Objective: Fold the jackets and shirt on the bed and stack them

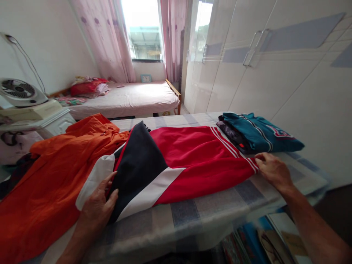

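A red, black and white jacket [200, 150] lies folded lengthwise in front of me, its white-striped hem towards the right. At its left end my left hand [100, 201] holds the edge of the black panel, with the thumb and fingers around it. My right hand [271, 168] pinches the near corner of the striped hem. Close beyond that hand sits a stack of folded clothes, a teal jacket [258, 130] on top of a dark patterned garment [232, 135]. An orange garment [60, 172] spreads loosely beside my left hand.
A checked cloth [189, 216] covers the table under the clothes. Below its right front edge are books and papers [261, 238]. A white wardrobe [239, 84] stands along the right. Behind are a bed [132, 97] and, at left, a small fan [22, 91] on a cabinet.
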A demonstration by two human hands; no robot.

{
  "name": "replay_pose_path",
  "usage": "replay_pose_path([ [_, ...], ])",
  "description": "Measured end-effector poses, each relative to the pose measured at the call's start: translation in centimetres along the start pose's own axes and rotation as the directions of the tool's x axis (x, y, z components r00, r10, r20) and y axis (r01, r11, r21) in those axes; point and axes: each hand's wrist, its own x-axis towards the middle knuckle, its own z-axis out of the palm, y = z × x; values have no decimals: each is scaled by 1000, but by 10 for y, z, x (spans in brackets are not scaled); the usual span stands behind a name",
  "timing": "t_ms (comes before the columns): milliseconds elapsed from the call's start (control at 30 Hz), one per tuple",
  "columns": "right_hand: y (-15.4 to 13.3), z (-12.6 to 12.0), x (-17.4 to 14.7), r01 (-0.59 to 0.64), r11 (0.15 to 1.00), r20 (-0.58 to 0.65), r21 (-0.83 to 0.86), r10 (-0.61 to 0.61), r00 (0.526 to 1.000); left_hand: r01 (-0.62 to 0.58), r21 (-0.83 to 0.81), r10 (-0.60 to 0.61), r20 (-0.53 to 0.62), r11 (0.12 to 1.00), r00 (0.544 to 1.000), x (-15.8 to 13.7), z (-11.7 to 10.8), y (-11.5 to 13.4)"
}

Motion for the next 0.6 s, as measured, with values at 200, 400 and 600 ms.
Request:
replay_pose_path([
  [200, -71, -26, 1, 196, 920, -156, 340, -151, 976, -151, 142, 183, -247, 978, 952, -10, -7, 17],
  [400, -188, -24, 16, 242, 657, 40, 714, -384, 923, -676, 228, 698, -22, 701, 716, -23, 5, 47],
  [600, -311, 18, 43, 30, 396, 213, 918, -555, 804, -716, 282, 705, 160, 638, 691, -12, 36, 41],
])
